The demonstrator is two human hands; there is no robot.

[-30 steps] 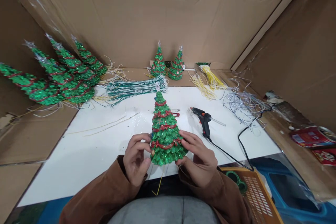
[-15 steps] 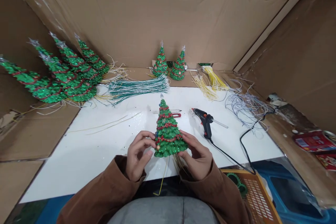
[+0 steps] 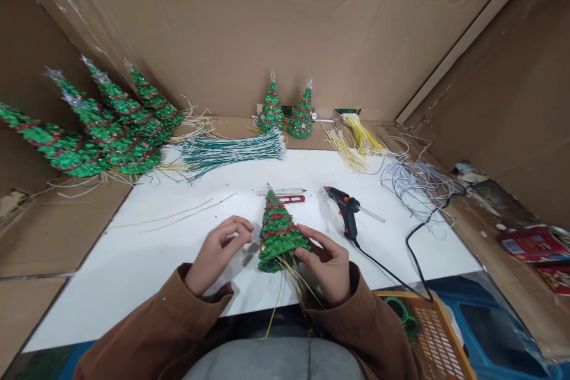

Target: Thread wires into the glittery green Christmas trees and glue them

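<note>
A small green Christmas tree (image 3: 278,228) with red garland lies tilted over the white board, its tip pointing away from me. My right hand (image 3: 327,261) grips its lower right edge between thumb and fingers. From under the base trail several thin yellowish wires (image 3: 294,276) toward my lap. My left hand (image 3: 220,252) is off the tree, a little to its left, with nothing in it and the fingers loosely bent apart. Just beyond the tree's tip are red-handled snips (image 3: 291,199) and a white pen-like tool (image 3: 289,192), both partly hidden by the tree.
A black glue gun (image 3: 347,211) with a cord lies at right. Bundled green-white wires (image 3: 236,147), yellow wires (image 3: 363,133) and tangled clear wires (image 3: 414,184) line the back. More trees (image 3: 116,124) stand left, two (image 3: 300,113) at back. An orange basket (image 3: 445,332) sits lower right.
My left hand has let go of the tree and moved left. The tree has come down lower and tipped, so its underside and wires show more. My right hand keeps hold.
</note>
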